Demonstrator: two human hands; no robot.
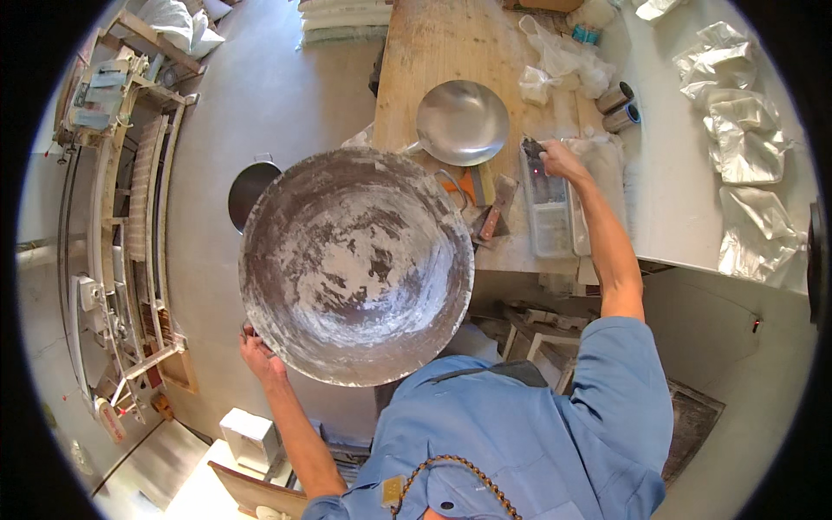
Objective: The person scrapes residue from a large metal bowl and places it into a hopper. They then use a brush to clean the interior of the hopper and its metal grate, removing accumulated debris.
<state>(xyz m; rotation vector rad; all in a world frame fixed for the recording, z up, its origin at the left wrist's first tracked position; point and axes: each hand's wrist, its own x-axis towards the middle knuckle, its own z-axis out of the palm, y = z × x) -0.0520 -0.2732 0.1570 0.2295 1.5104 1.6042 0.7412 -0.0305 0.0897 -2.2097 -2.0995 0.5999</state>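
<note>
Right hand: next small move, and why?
I'd probably lift the small dark object off the far end of the clear plastic container and bring it toward the large wok: the right hand already has its fingers on it, the left hand holds the wok's edge, and whitish residue patches the wok's inside.

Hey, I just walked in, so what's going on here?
A person's left grip is at the near-left rim of a large pan streaked with white residue. The right grip holds a small dark object by a clear plastic box. A shiny metal pan and a scraper lie on the wooden table.
</note>
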